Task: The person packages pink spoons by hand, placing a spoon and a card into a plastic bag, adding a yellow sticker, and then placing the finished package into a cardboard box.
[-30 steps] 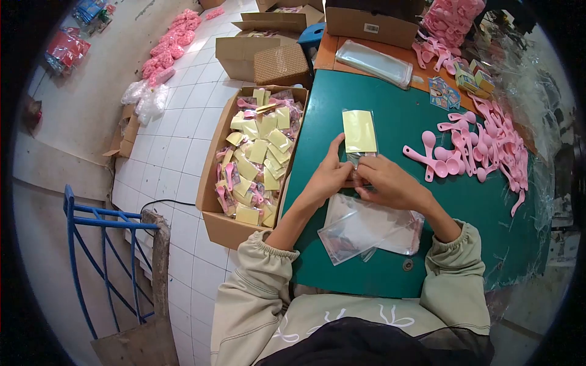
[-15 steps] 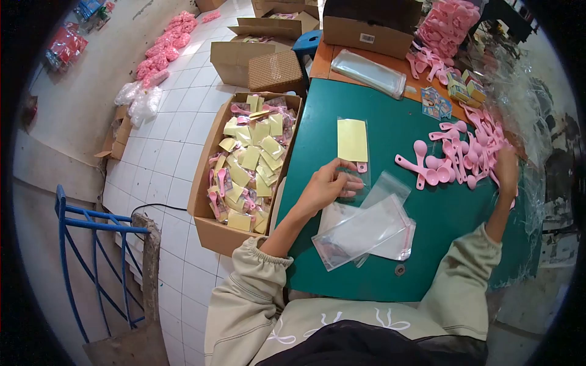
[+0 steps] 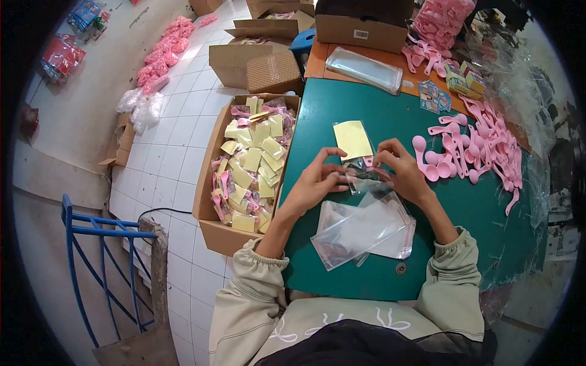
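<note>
A clear plastic bag [image 3: 365,184] lies on the green table, holding a pale yellow card [image 3: 354,139] and something pink [image 3: 368,161], probably a spoon handle, at the card's lower edge. My left hand [image 3: 314,183] grips the bag's left side near its open end, thumb and fingers closed together. From the right, my right hand [image 3: 403,172] pinches the same end of the bag, and its fingers partly hide the pink piece. Several flat clear bags [image 3: 369,232] overlap just below both hands. Right of my right hand lies a pile of pink spoons [image 3: 476,146].
A cardboard box [image 3: 207,210] of filled bags stands left of the table. A stack of clear bags [image 3: 366,68], small printed cards [image 3: 434,97], little boxes [image 3: 465,80] and a large bag of pink spoons [image 3: 441,24] are at the back. A blue metal frame [image 3: 101,226] is at the left.
My right hand has come from the spoon pile on the right to the bag with the yellow card. The bag has tilted slightly, and my left hand has shifted a little left.
</note>
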Demonstrator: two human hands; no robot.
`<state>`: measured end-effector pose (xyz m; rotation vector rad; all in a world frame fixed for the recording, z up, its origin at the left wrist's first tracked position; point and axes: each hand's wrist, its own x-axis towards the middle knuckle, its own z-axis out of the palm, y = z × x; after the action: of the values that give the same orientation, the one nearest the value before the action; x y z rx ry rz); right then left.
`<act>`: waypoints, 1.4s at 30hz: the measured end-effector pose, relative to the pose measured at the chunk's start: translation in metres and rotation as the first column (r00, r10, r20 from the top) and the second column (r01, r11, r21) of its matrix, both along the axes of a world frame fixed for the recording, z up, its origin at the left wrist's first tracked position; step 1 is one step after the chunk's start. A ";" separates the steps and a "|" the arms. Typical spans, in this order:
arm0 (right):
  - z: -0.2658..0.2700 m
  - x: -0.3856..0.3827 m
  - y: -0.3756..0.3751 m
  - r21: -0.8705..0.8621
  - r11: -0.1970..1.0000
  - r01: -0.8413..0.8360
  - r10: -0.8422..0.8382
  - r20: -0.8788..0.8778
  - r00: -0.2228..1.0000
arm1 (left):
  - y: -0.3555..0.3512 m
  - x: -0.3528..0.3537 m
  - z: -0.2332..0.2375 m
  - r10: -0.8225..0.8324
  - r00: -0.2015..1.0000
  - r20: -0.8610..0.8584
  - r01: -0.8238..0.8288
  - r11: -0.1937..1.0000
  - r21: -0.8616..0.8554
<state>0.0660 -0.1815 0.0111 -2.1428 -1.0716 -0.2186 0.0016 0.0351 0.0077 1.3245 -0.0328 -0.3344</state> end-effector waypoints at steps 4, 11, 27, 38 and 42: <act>0.010 0.003 -0.003 0.047 0.998 -0.042 0.052 -0.229 0.972 | -0.011 0.001 -0.012 0.023 0.954 0.300 -0.135 0.923 0.359; -0.007 0.006 0.001 0.244 0.949 0.197 0.088 -0.808 0.582 | -0.012 0.004 -0.018 0.120 0.964 0.237 -0.206 0.901 0.383; -0.025 0.006 0.014 0.319 0.881 0.350 -0.016 -0.719 0.695 | -0.017 0.008 -0.021 0.231 0.955 0.188 -0.282 0.904 0.322; -0.005 0.006 0.008 0.061 0.960 0.274 -0.206 -0.510 0.835 | -0.008 0.003 -0.018 0.225 0.965 0.137 -0.257 0.923 0.288; 0.017 0.027 -0.043 -0.245 0.946 0.210 -0.234 -0.072 0.970 | 0.032 -0.026 0.019 0.327 0.939 0.105 -0.343 0.908 0.240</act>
<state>0.0926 -0.2250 0.0281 -2.4630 -0.8309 -0.0903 -0.0248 0.0676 0.0271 1.5668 0.1911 -0.0013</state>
